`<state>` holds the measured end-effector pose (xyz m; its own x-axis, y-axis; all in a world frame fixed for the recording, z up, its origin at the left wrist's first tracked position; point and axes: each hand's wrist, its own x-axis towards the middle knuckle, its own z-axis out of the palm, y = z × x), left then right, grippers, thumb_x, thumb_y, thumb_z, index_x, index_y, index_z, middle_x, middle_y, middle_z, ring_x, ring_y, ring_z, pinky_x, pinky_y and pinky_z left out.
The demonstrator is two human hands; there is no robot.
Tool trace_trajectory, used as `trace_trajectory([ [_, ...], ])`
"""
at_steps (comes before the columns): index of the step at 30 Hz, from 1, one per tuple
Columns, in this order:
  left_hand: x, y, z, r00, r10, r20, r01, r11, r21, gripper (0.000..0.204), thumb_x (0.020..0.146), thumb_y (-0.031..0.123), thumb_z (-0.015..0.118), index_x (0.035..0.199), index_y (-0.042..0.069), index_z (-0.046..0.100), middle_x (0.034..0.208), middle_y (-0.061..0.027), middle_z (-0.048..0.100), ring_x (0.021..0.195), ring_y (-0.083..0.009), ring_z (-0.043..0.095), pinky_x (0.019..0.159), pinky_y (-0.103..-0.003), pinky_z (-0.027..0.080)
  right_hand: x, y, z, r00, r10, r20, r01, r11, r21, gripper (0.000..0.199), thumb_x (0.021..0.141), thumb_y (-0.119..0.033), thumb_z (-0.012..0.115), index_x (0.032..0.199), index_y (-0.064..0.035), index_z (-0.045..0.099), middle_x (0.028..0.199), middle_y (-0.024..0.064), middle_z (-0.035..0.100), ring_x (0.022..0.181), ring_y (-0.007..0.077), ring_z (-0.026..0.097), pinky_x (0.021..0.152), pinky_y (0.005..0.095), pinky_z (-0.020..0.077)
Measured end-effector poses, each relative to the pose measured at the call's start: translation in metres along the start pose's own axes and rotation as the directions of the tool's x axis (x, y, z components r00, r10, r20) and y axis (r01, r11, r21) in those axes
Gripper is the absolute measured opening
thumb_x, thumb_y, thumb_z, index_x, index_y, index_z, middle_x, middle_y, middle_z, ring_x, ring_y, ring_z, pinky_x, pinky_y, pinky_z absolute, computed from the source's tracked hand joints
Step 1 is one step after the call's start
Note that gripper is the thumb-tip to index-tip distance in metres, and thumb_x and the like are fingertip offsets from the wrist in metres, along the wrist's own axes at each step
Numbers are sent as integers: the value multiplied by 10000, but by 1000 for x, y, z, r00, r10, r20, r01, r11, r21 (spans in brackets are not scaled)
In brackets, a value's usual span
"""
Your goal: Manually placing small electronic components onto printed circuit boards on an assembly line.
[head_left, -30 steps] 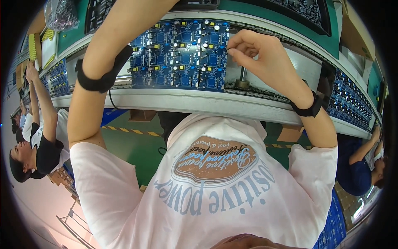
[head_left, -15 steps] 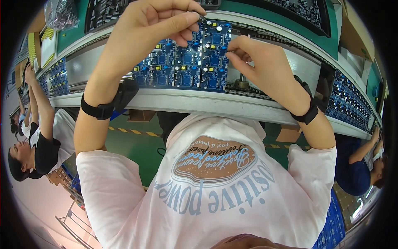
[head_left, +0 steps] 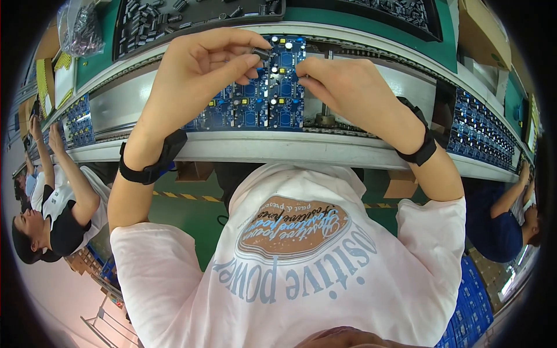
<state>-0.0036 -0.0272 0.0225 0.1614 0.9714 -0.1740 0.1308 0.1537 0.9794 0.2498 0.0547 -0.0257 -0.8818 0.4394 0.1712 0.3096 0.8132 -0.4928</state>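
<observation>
A blue circuit board panel (head_left: 255, 110) lies on the conveyor rail in front of me. My left hand (head_left: 200, 72) hovers over its left part and pinches a small dark cylindrical component (head_left: 261, 53) between thumb and fingertips. My right hand (head_left: 348, 87) rests over the panel's right edge, fingers curled and fingertips touching the board near its top; whether it holds a part I cannot tell. Both wrists carry black straps.
A black tray of dark components (head_left: 168, 17) sits on the green shelf behind the rail. More blue board panels lie on the rail at the left (head_left: 78, 119) and right (head_left: 481, 130). Co-workers sit on the left (head_left: 52, 214) and right (head_left: 499, 220).
My left hand came down from the tray to the board with a small component pinched. My right hand shifted left and lower onto the panel, which has moved along the rail.
</observation>
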Motion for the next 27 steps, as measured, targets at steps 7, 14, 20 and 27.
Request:
trace_trajectory([
  [7, -3, -3, 10, 998, 50, -27, -40, 957, 288, 270, 964, 9, 678, 1234, 10, 698, 1085, -78, 743, 972, -97, 691, 836, -247, 570, -2, 1, 2, 1000, -27, -13, 27, 999, -23, 148, 966, -216, 688, 1039, -98, 636, 766, 93, 677, 704, 314, 682, 598, 407, 528],
  [14, 4, -14, 32, 931, 325, 164, -332, 573, 749, 193, 893, 78, 717, 1085, 70, 697, 1054, -75, 666, 892, -282, 692, 765, -379, 568, 2, 12, -17, 997, -14, -76, 11, 999, -37, 178, 957, -227, 717, 1072, -95, 682, 811, 88, 701, 687, 225, 697, 603, 346, 531],
  [20, 12, -19, 37, 906, 342, 249, -386, 428, 817, 200, 897, 102, 709, 1093, 78, 681, 1145, -55, 621, 914, -290, 685, 757, -403, 568, 28, 44, -86, 920, 236, -313, -270, 960, -71, 142, 931, -30, 681, 1058, 34, 679, 920, 128, 724, 825, 236, 713, 746, 301, 559],
  [27, 14, -25, 35, 899, 337, 280, -405, 396, 824, 251, 893, 80, 682, 1144, 79, 683, 1119, -57, 666, 943, -297, 690, 774, -403, 575, 45, 86, -87, 974, 192, -121, -203, 975, -91, 165, 873, -43, 704, 1013, 43, 726, 923, 192, 726, 846, 319, 709, 774, 382, 568],
])
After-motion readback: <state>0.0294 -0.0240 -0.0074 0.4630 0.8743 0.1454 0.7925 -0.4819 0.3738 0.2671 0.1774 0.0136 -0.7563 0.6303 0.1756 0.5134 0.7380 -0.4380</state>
